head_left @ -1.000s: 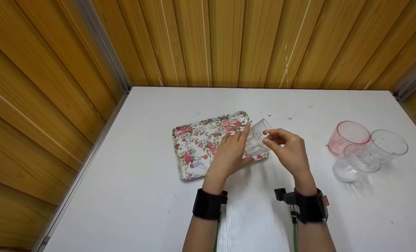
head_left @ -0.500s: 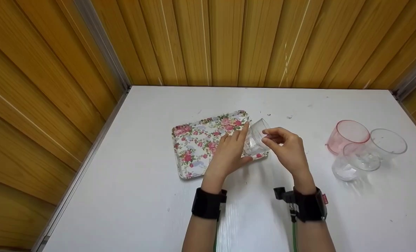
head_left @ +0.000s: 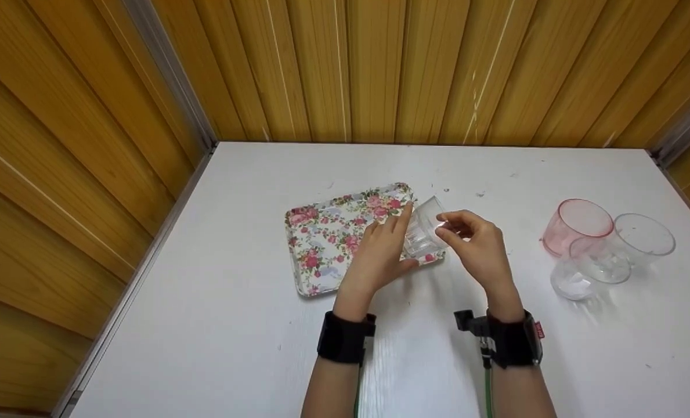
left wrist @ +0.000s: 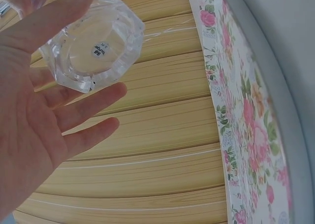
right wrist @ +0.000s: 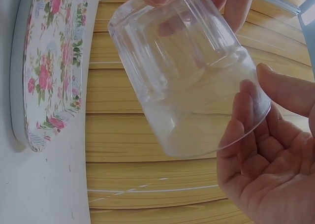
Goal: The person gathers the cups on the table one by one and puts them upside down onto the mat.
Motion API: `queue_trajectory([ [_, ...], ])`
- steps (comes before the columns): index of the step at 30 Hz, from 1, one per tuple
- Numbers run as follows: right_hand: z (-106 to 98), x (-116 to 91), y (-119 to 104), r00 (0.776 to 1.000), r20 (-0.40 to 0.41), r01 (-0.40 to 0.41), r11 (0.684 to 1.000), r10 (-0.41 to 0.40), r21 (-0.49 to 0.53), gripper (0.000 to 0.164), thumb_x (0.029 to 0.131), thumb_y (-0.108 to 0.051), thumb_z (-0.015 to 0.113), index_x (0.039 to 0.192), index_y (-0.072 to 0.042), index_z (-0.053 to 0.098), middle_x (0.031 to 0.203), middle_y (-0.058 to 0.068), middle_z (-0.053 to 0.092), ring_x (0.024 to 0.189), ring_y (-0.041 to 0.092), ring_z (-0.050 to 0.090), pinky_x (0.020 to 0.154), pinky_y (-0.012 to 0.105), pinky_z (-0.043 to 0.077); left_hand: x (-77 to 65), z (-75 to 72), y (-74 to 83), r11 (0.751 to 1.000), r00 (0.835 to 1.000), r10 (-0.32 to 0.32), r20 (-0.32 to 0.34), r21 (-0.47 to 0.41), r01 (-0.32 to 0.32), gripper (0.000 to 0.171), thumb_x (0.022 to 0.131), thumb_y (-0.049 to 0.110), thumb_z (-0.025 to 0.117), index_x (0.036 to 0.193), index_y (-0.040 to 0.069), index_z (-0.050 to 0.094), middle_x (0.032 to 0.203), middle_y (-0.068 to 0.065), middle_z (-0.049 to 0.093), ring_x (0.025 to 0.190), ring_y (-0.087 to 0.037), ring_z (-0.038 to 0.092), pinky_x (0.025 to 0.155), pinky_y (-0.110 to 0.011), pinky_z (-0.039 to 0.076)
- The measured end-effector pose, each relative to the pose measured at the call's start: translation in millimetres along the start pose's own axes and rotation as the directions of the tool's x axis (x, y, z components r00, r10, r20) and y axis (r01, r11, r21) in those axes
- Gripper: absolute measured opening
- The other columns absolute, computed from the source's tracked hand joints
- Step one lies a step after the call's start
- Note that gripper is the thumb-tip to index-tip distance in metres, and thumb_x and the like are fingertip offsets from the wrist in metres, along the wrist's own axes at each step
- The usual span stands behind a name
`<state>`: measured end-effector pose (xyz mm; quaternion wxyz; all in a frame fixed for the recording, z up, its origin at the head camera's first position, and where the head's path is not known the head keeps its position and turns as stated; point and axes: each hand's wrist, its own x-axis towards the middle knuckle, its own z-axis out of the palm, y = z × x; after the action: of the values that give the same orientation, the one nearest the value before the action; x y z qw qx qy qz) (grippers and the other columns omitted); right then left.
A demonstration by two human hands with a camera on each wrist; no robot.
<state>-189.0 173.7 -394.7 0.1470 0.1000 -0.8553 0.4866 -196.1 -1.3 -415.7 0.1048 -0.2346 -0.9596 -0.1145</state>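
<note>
Both hands hold a clear tumbler (head_left: 421, 235) tilted above the right edge of the flowered tray (head_left: 327, 249). Its lower part is faceted, and a small round sticker (left wrist: 100, 49) shows at its base in the left wrist view. My left hand (head_left: 378, 255) grips the base end between thumb and fingers, the other fingers spread apart. My right hand (head_left: 479, 247) pinches the rim, with its thumb (right wrist: 283, 88) outside the wall and fingertips reaching inside, as the right wrist view shows.
On the right of the white table (head_left: 205, 348) stand a pink tumbler (head_left: 574, 229), a clear wide-mouthed glass (head_left: 649, 241) and a clear rounded glass (head_left: 577, 281), close together. Wood-patterned panels (head_left: 374, 69) rise behind and at the left.
The tumbler seems to have turned slightly between the hands, its facets and rim catching light differently. Both hands stay almost in place; tray and other glasses have not moved.
</note>
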Motion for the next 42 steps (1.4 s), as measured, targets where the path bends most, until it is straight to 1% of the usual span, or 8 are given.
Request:
queue_trajectory([
  [5,1.3,-0.7,-0.4,1.000,0.007,-0.014,1.000,0.014,0.004,0.022,0.081,-0.015,0.068,0.100,-0.003,0.067,0.094,0.009,0.068,0.077,0.003,0.058,0.067,0.013,0.045,-1.6,-0.5,-1.2,1.000,1.000,0.000,-0.010,-0.004,0.000,0.100,0.073,0.045,0.071,0.146,0.009,0.014,0.123,-0.010,0.053,0.107,-0.022,0.056,0.101,-0.038,0.039],
  [11,2.2,-1.1,-0.4,1.000,0.010,-0.016,1.000,0.016,-0.005,0.022,0.080,-0.013,0.068,0.100,-0.003,0.067,0.094,0.008,0.068,0.077,0.003,0.057,0.067,0.012,0.045,-2.2,-1.7,-1.0,0.999,1.000,-0.020,0.017,-0.031,0.021,0.100,0.073,0.044,0.071,0.146,0.010,0.012,0.126,-0.011,0.052,0.107,-0.023,0.056,0.100,-0.039,0.039],
  [17,1.3,-0.8,-2.0,1.000,0.005,-0.014,1.000,0.014,0.005,0.022,0.080,-0.011,0.068,0.100,-0.002,0.066,0.095,0.008,0.068,0.076,-0.001,0.057,0.067,0.012,0.045,-2.6,-1.6,-0.8,1.000,1.000,0.000,-0.012,-0.011,0.000,0.100,0.073,0.044,0.071,0.146,0.009,0.013,0.122,-0.009,0.054,0.102,-0.020,0.058,0.098,-0.037,0.041],
  [21,1.2,-0.6,-1.7,1.000,0.005,-0.019,1.000,0.019,0.001,0.021,0.080,-0.010,0.068,0.099,-0.002,0.066,0.095,0.008,0.068,0.076,-0.001,0.057,0.067,0.011,0.045,-2.6,-1.9,-0.8,1.000,1.000,0.000,-0.018,-0.020,0.000,0.101,0.073,0.044,0.072,0.146,0.009,0.012,0.122,-0.010,0.054,0.103,-0.021,0.058,0.099,-0.038,0.040],
  [30,1.0,-0.1,-0.6,1.000,0.011,-0.029,1.000,0.029,-0.008,0.021,0.080,-0.010,0.068,0.100,-0.003,0.066,0.094,0.008,0.068,0.076,0.000,0.057,0.067,0.012,0.045,-2.4,-4.4,-0.5,1.000,1.000,-0.009,0.002,-0.015,0.009,0.102,0.073,0.045,0.072,0.146,0.010,0.011,0.124,-0.010,0.052,0.106,-0.022,0.057,0.102,-0.040,0.038],
  [40,0.0,-0.2,1.3,0.999,0.027,-0.044,0.999,0.044,-0.018,0.021,0.081,-0.011,0.067,0.100,-0.003,0.065,0.092,0.008,0.067,0.076,0.002,0.057,0.067,0.013,0.045,-1.5,-2.6,-1.1,1.000,1.000,-0.005,-0.024,-0.013,0.004,0.101,0.071,0.043,0.073,0.146,0.010,0.013,0.121,-0.011,0.054,0.104,-0.023,0.058,0.101,-0.041,0.038],
  [42,-0.4,0.0,1.4,0.999,0.030,-0.044,0.999,0.044,-0.013,0.021,0.081,-0.011,0.067,0.100,-0.002,0.065,0.091,0.008,0.067,0.076,0.003,0.057,0.067,0.013,0.045,-1.6,-2.7,-0.9,1.000,1.000,-0.008,-0.018,-0.007,0.008,0.101,0.072,0.044,0.073,0.146,0.011,0.013,0.122,-0.010,0.054,0.106,-0.023,0.057,0.102,-0.041,0.037],
])
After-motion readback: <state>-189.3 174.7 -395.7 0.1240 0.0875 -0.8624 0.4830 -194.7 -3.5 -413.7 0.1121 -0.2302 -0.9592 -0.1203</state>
